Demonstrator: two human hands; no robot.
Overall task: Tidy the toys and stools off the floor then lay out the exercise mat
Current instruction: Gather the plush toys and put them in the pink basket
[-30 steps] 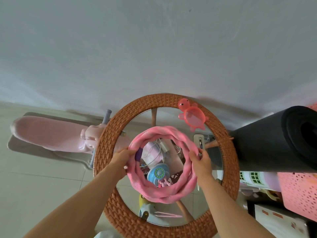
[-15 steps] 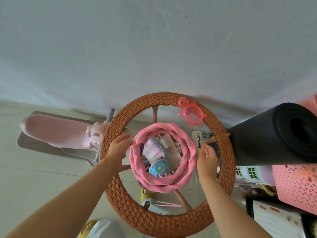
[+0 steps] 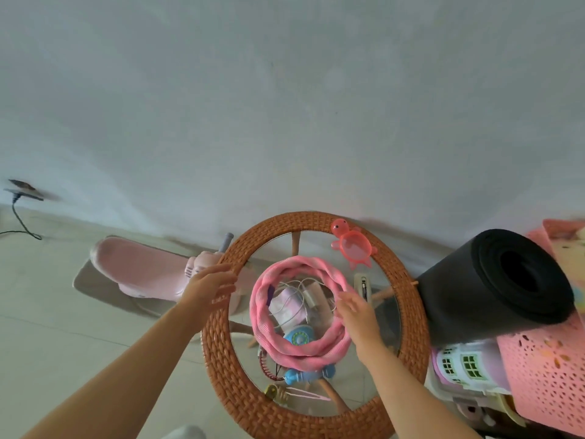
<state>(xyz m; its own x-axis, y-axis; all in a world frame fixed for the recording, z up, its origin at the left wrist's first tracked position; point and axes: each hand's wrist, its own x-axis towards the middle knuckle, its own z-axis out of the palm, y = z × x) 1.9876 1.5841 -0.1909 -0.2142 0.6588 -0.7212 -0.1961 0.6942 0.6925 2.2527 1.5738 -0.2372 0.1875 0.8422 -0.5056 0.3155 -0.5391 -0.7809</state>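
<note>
A: Head view: both hands are being held open over the round wicker-rimmed glass table (image 3: 221, 359). Left hand (image 3: 207, 285) is spread, nothing gripped, fingertips (image 3: 229, 280) just over the rim. Right hand (image 3: 356, 315) is loosely open too, nothing gripped, fingers (image 3: 343, 297) touching or just beside the pink braided basket (image 3: 300, 350). Contact cannot be told.

B: Step in hand?

A: Judged: the basket is being left on the glass, toys already tidied inside. To be done well, hands are best being drawn straight back so the soft rim is not being dragged off centre. The pink turtle toy (image 3: 353, 247) beyond the right fingertips is sitting on the wicker edge, so it is being risked if the table is bumped.

B: Contents?

A: Inside the basket, just left of the right fingers: white cables, a pale pink pouch-like item, a blue toy phone (image 3: 299, 337). Exact count cannot be told.

B: Mat?

A: Rolled black exercise mat (image 3: 493, 286) is lying well right of the right hand, not yet unrolled, resting over a pink perforated crate (image 3: 544, 375) and a toy house (image 3: 462, 365). A pink baby seat (image 3: 139, 267) is lying on the floor beyond the left fingers.
</note>
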